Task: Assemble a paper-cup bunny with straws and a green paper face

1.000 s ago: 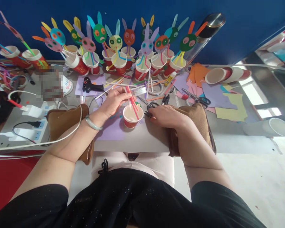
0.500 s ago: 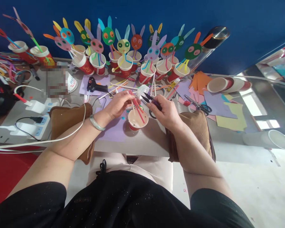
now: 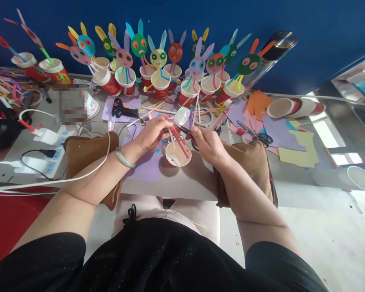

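Note:
My left hand [image 3: 157, 130] is closed in a pinch on thin red strips [image 3: 180, 142], which slant down over a paper cup [image 3: 178, 163]. A pale stick also runs down from these fingers into the cup. My right hand [image 3: 207, 142] grips a pair of dark scissors [image 3: 184, 129] with some purple on them, their blades reaching to the strips just beside my left fingertips. Whether the blades touch the strips I cannot tell. Right behind the blades stands a small clear round container [image 3: 181, 116].
Red paper cups with rabbit-faced paper figures [image 3: 158, 59] line the blue wall. A black glue gun [image 3: 124, 109] lies at left, near a power strip [image 3: 53, 160]. Brown cushions [image 3: 246, 162] flank the workspace. Larger scissors [image 3: 255, 134] and coloured paper [image 3: 287, 134] lie at right.
The scissors have turned in my right hand, and their blades, spread apart before, now lie closer together at the red strips. My left hand stays nearly still.

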`<state>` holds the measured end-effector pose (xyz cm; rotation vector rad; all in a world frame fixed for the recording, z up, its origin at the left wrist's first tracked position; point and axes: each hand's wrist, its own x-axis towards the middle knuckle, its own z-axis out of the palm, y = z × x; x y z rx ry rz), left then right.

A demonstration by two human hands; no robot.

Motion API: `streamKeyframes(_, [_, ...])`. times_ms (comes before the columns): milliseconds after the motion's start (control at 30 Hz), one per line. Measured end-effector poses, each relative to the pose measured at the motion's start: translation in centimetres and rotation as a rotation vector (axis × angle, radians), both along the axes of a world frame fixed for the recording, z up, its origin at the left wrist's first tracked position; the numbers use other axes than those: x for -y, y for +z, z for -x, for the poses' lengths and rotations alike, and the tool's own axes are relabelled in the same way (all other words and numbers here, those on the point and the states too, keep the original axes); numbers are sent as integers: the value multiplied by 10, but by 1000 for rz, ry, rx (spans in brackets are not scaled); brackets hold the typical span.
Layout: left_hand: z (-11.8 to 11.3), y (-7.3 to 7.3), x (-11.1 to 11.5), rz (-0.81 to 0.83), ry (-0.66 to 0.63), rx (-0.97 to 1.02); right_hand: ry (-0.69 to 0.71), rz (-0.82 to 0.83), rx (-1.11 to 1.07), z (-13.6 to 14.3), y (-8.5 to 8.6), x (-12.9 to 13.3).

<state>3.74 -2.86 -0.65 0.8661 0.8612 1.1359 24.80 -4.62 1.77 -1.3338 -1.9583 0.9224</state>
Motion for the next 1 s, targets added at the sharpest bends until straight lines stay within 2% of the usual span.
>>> streamKeyframes(100, [-2, 3, 1, -1, 36, 28, -10, 43, 8, 0, -5, -3])
streamKeyframes(233, [-3, 5, 2, -14, -3, 31, 4, 62, -3, 0, -11, -6])
streamKeyframes(400, [-2, -2, -1, -23, -56, 12, 39, 63, 2, 4, -10, -7])
streamKeyframes(533, [-1, -7, -2, -45, -53, -14, 46, 135, -53, 8, -9, -6])
streamKeyframes(800, [1, -2, -1, -111, 17, -191, 75, 187, -157, 11, -12, -8])
streamKeyframes(1000, [2, 2, 1, -153, -5, -239, 52, 148, -134, 8, -7, -10])
